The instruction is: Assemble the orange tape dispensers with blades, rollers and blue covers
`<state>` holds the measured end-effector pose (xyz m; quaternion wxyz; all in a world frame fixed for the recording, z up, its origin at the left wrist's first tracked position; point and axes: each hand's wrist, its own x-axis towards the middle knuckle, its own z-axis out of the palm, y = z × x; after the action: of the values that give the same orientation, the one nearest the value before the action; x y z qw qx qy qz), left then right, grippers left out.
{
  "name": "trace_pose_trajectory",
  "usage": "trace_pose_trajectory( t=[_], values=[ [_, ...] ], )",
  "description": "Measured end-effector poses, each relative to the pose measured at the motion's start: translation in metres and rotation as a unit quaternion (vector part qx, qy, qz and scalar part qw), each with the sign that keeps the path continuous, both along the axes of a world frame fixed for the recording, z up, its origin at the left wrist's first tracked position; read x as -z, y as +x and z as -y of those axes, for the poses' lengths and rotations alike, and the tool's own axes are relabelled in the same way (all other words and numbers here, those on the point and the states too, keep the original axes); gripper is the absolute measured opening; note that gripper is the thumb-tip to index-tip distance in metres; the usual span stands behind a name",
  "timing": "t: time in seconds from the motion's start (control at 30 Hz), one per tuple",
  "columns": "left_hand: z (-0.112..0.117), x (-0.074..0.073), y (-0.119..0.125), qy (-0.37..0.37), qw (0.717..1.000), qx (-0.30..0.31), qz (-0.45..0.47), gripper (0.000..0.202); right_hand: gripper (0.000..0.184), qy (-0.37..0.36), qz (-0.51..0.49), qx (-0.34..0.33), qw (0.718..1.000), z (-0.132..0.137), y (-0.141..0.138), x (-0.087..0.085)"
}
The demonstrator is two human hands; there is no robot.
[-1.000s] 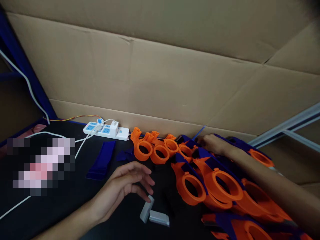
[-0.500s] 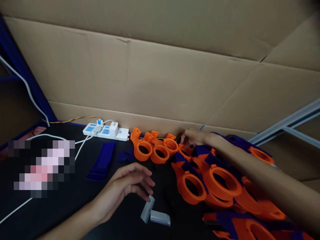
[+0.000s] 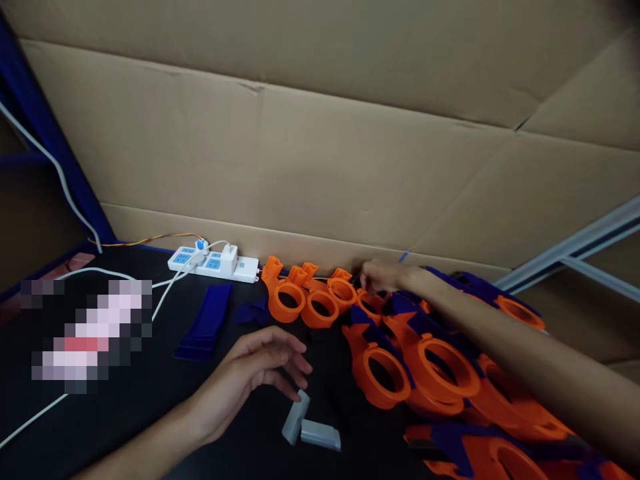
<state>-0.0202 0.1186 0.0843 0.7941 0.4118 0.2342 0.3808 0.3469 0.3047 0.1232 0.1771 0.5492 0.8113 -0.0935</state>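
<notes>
My left hand (image 3: 267, 363) hovers over the black table, fingers loosely curved and apart, holding nothing. Just below its fingertips lie two small grey blocks, one slanted (image 3: 296, 419) and one flat (image 3: 321, 435). My right hand (image 3: 383, 275) reaches to the back by the cardboard wall, its fingers curled down behind an orange ring-shaped plastic part (image 3: 369, 303). What those fingers hold, if anything, is hidden. Beside it stand several more orange ring parts (image 3: 286, 303). Under and in front of my right forearm lie larger orange ring pieces with blue parts (image 3: 447, 367).
A white power strip (image 3: 247, 268) with plugs and cables sits at the back left. Stacked blue strips (image 3: 205, 323) and small blue pieces (image 3: 250, 312) lie in front of it. The cardboard wall (image 3: 320, 167) rises behind. A pixelated patch covers the left side.
The view has shifted very slightly. Both hands stay in nearly the same places, and the grey blocks and orange parts look the same.
</notes>
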Motion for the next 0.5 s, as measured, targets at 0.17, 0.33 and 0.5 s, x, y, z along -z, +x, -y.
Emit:
trace_pose_trajectory(
  t=[0.17, 0.33, 0.5],
  values=[
    [0.0, -0.001, 0.001, 0.001, 1.0, 0.002, 0.0, 0.023, 0.024, 0.041, -0.004, -0.024, 0.999, 0.001, 0.005, -0.008],
    [0.001, 0.001, 0.001, 0.002, 1.0, 0.008, -0.004, 0.023, 0.02, 0.07, -0.011, -0.045, 0.997, 0.005, 0.014, -0.015],
    [-0.001, 0.002, 0.002, 0.005, 1.0, 0.001, -0.005, 0.022, 0.016, 0.093, -0.018, -0.056, 0.994, 0.011, 0.017, -0.015]
  ],
)
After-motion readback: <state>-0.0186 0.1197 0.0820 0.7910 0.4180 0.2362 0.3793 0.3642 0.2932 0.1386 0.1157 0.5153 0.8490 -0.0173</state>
